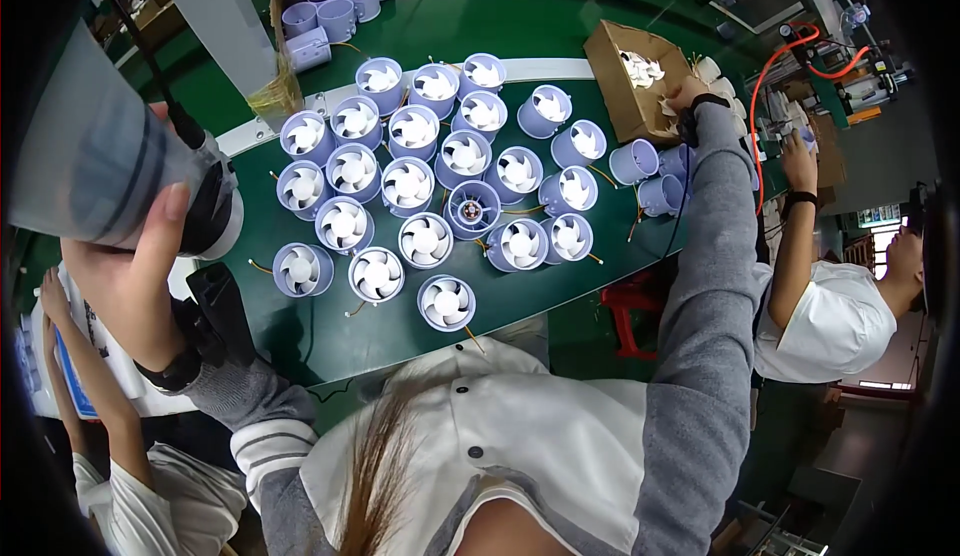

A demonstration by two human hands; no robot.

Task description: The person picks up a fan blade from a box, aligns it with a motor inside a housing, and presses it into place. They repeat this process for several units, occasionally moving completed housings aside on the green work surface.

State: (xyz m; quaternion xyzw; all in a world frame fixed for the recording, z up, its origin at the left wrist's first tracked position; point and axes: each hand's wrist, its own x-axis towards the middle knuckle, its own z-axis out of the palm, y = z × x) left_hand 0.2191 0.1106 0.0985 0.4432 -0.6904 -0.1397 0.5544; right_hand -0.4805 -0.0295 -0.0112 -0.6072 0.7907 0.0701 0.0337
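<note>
My left hand is raised close to the camera, its thumb and fingers wrapped round a large translucent grey cylinder with a black end and a cable. My right hand reaches to the right side of a cardboard box holding small white fan blades. Its fingers look bent together; what they hold is hidden. Many lavender round fan housings stand on the green table, most with a white fan wheel inside. One housing shows its bare motor hub. More housings stand below the box.
A grey post rises at the table's far left, with stacked lavender housings behind it. An orange hose hangs at right. Co-workers sit at both sides, one with an arm extended. A red stool stands below the table's edge.
</note>
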